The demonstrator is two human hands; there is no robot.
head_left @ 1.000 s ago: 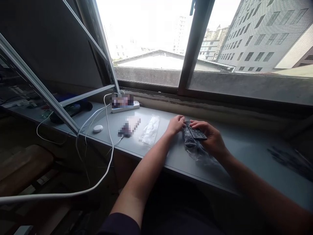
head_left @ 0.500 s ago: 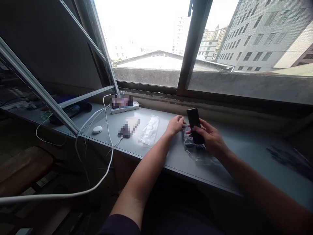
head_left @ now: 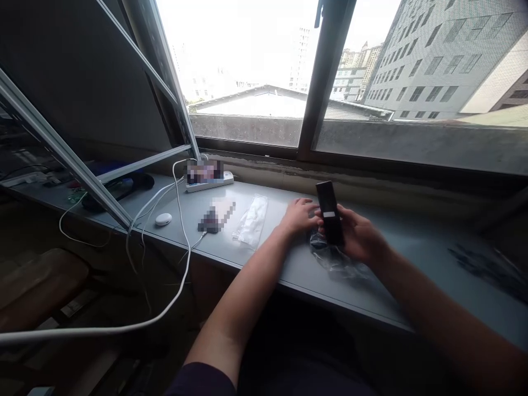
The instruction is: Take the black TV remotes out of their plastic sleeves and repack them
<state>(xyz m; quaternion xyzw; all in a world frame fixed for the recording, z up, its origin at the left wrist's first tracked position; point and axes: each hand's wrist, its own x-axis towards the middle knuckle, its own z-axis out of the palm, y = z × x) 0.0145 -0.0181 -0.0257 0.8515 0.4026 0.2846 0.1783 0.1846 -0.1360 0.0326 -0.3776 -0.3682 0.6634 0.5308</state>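
My right hand point(head_left: 358, 237) grips a black remote control point(head_left: 329, 212), held upright with its back side facing me; a small white label shows on it. My left hand point(head_left: 297, 216) rests with curled fingers right beside the remote's lower part, fingertips touching it or the bag. Beneath both hands a crumpled clear plastic bag point(head_left: 336, 258) lies on the grey desk point(head_left: 289, 264).
Left of my hands lie an empty clear bag point(head_left: 251, 220), a phone point(head_left: 216, 215) on a white cable point(head_left: 181, 220), a white power strip point(head_left: 208, 177) and a small white puck point(head_left: 163, 219). Metal frame bars point(head_left: 61, 148) slant at left. Dark items point(head_left: 487, 267) sit far right.
The remote went from lying buttons-up over the bag to raised upright, then turned slightly so its labelled back faces me. My left hand slid closer to it.
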